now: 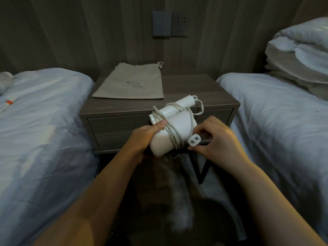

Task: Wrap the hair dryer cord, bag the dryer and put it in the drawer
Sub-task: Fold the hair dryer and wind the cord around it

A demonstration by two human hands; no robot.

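Observation:
A white folded hair dryer (pixel 179 124) is held in the air in front of the nightstand. Its white cord (pixel 174 134) is wound several times around the body. My left hand (pixel 145 139) grips the dryer's lower left side, thumb on top. My right hand (pixel 217 139) pinches the cord end by the white two-pin plug (pixel 194 139), which faces up at the dryer's lower right. A beige drawstring bag (pixel 131 82) lies flat on the nightstand top (pixel 195 89). The drawer (pixel 120 128) under the top is shut.
Beds with white sheets stand left (pixel 40 121) and right (pixel 276 118) of the nightstand, with stacked pillows (pixel 300 55) at the right. A wall switch and socket panel (pixel 170 23) sits above. The nightstand's black legs (pixel 202 167) reach the floor between the beds.

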